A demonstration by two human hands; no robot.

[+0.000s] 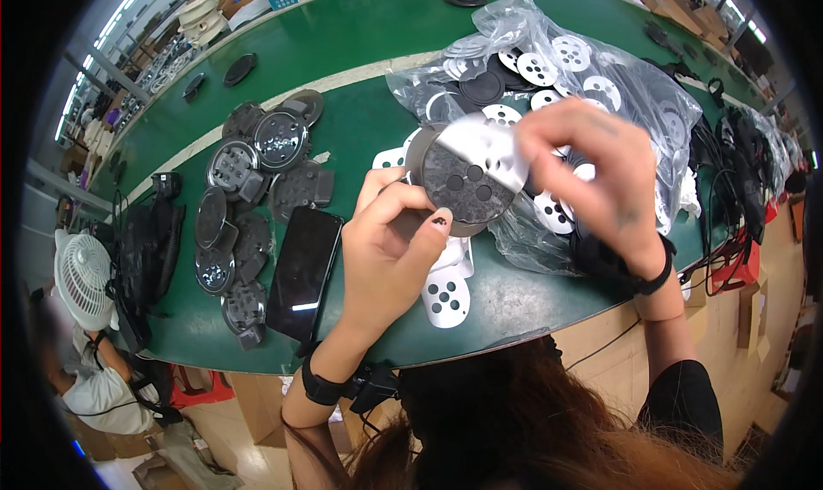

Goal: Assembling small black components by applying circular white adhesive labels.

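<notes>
My left hand (386,258) grips a round grey part (463,190) by its lower left edge, thumb on its face. The face is dark and mottled, with several round holes. A thin pale sheet (497,151) covers the upper right of that face, meeting the dark area along a slanting straight edge. Blurred by motion, my right hand (600,173) pinches the pale sheet at its right edge. Below the held part, flat white plates with holes (446,300) lie at the table's near side.
A clear plastic bag (523,40) with several white and black discs spreads across the right. Several dark round parts (281,138) lie at left, beside a black phone (302,271). A white fan (84,271) and a person's arm (111,357) are far left; black cables (729,173) lie far right.
</notes>
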